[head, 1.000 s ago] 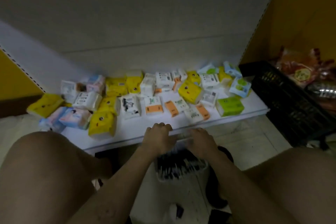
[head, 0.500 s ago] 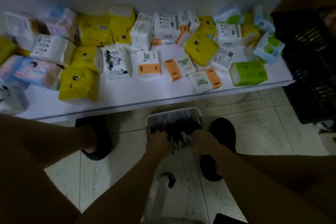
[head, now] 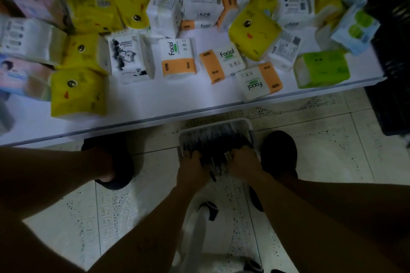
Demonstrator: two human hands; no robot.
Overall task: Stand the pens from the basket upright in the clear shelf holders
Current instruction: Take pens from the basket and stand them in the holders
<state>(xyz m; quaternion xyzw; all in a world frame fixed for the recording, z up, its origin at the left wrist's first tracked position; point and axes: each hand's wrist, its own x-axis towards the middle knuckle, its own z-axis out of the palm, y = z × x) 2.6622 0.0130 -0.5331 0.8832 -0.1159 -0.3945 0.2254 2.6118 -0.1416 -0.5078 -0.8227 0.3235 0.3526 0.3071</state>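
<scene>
A white basket (head: 247,126) full of dark pens (head: 218,142) sits on the tiled floor just below the shelf's front edge. My left hand (head: 192,168) and my right hand (head: 243,165) are both down in the near end of the basket, fingers curled around a bunch of pens. A few pen ends stick out between the two hands. No clear holders are in view.
A white shelf (head: 155,104) above the basket carries several tissue packs, yellow, white-orange and green. A black crate (head: 392,51) stands at the right. My black shoes (head: 278,153) flank the basket on the tiled floor; my bare knees fill the lower corners.
The view tilted down from the shelf to the floor. Both hands dropped from the shelf edge into the basket and closed on a bunch of pens.
</scene>
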